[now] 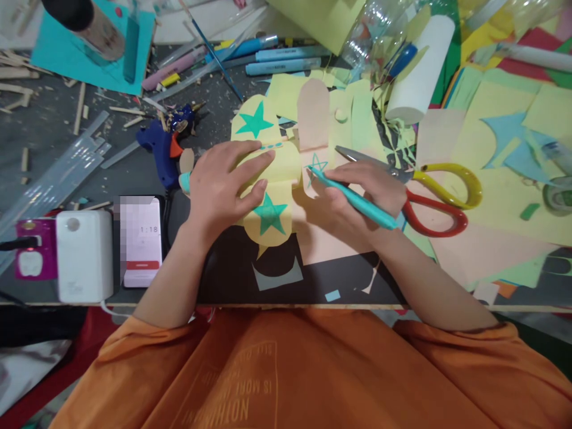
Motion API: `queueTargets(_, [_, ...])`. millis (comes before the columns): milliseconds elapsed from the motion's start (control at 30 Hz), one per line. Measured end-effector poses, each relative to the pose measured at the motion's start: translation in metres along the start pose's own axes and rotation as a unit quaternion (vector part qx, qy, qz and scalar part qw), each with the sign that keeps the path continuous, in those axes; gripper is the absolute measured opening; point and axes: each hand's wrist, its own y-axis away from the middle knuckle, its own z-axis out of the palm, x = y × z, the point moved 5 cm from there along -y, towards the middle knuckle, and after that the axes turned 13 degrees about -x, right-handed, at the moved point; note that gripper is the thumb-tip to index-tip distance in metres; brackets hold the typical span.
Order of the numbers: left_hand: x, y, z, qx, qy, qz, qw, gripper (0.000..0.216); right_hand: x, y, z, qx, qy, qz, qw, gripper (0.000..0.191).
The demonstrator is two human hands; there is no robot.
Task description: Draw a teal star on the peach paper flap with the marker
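My right hand (pixel 364 185) is closed around a teal marker (pixel 357 199), its tip on a pale pink paper (pixel 335 235). Under the tip, a star outline (pixel 316 167) shows in teal lines. My left hand (pixel 227 185) lies with fingers spread on a yellow paper cutout (pixel 281 164), covering part of it. That cutout bears a filled green star (pixel 255 121) at its upper end and another green star (pixel 270 213) at its lower end. Scissors (pixel 440 205) with one yellow and one red handle lie beside my right hand, partly hidden by it.
A blue glue gun (pixel 163 146) lies left of my left hand, near a phone (pixel 142 241) and a white power bank (pixel 84 256). Markers (pixel 283 65) lie at the back. Paper scraps (pixel 504 196) and a white roll (pixel 422 68) are on the right. Glue sticks (pixel 58 179) lie left.
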Motion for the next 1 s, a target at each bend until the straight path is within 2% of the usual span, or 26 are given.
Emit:
queueTargets(100, [0.002,0.001,-0.002,0.013,-0.022,0.009,1.000,0.043,-0.011,-0.004,-0.003,0.033,0.041,-0.038,0.998,0.017])
queueTargets(300, [0.003,0.001,-0.003,0.017,-0.023,0.011,1.000,0.041,-0.008,-0.005,0.000,0.020,0.006,-0.038,0.999,0.020])
queueTargets(433, [0.002,0.001,-0.001,0.010,-0.014,0.008,1.000,0.043,0.000,-0.005,0.003,-0.011,-0.012,-0.009,1.000,0.031])
queueTargets(533, [0.001,0.001,-0.001,0.010,-0.024,0.004,1.000,0.043,0.006,-0.003,0.003,-0.004,-0.010,0.005,1.000,0.038])
queueTargets(767, [0.001,0.001,0.000,0.015,-0.024,0.017,0.999,0.043,0.019,-0.004,0.002,-0.009,-0.023,0.036,0.999,0.041])
queueTargets(1000, [0.001,0.000,-0.001,0.012,-0.017,0.003,1.000,0.040,0.014,-0.006,-0.001,0.015,0.050,0.036,0.998,0.050])
